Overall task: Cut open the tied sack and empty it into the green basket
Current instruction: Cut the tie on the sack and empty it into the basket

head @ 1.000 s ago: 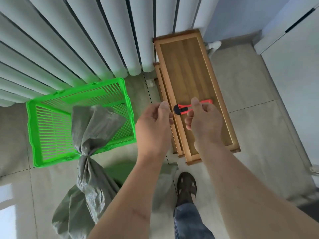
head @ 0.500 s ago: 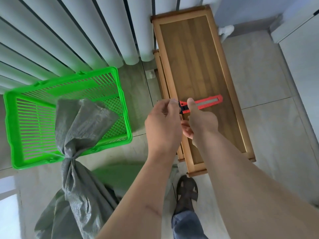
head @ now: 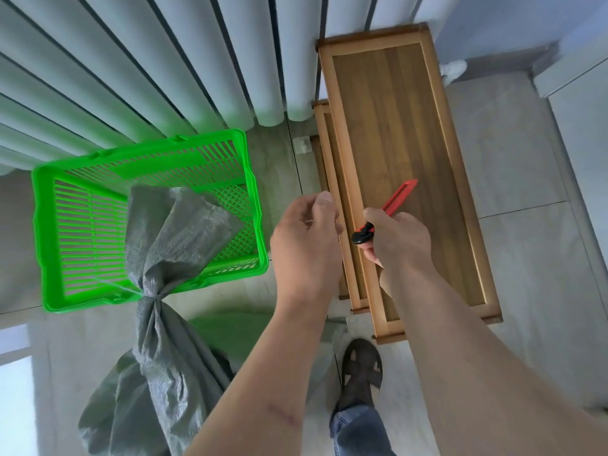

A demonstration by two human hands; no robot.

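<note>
A grey woven sack (head: 158, 353) stands on the floor at lower left, tied at its neck (head: 149, 292) with pale string. Its loose top flops over the near rim into the green plastic basket (head: 52, 241). My right hand (head: 394, 238) grips a red utility knife (head: 391, 205) with a black end cap, tip pointing up and right, above the wooden bench. My left hand (head: 306, 245) hovers just left of the knife, fingers curled, holding nothing that I can see. Both hands are well to the right of the sack.
A wooden bench (head: 394, 143) with a lower shelf runs along the right. White radiator columns (head: 164, 60) rise behind the basket. My sandalled foot (head: 362, 366) stands on the tiled floor below the bench. A white cabinet (head: 585, 126) is at far right.
My left hand has come off the knife and drawn a little to the left. The right hand keeps the knife, now tilted with its tip higher.
</note>
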